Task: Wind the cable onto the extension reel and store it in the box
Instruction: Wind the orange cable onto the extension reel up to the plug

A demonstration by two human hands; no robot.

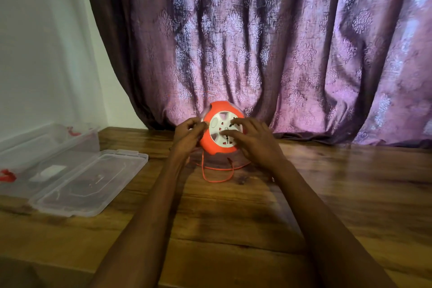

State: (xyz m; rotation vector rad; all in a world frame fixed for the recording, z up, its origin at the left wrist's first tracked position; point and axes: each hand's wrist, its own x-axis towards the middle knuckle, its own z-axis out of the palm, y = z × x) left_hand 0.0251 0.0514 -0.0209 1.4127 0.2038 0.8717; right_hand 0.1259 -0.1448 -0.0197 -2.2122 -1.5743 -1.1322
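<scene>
**Reel held upright for winding, box waiting open**

The left hand [190,132] grips the orange reel [221,127] by its rim, probably steadying it, while the right hand [251,139] lays spread fingers on the white hub, seemingly to turn it. Loose cable [217,174] trails at six o'clock. At nine o'clock stands the clear box [93,138], its lid [93,182] off beside it; its contents are unclear.

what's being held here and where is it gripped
The orange reel is held up off the table. The left hand grips its left rim; the right hand lies with fingers spread on the white face.
</scene>
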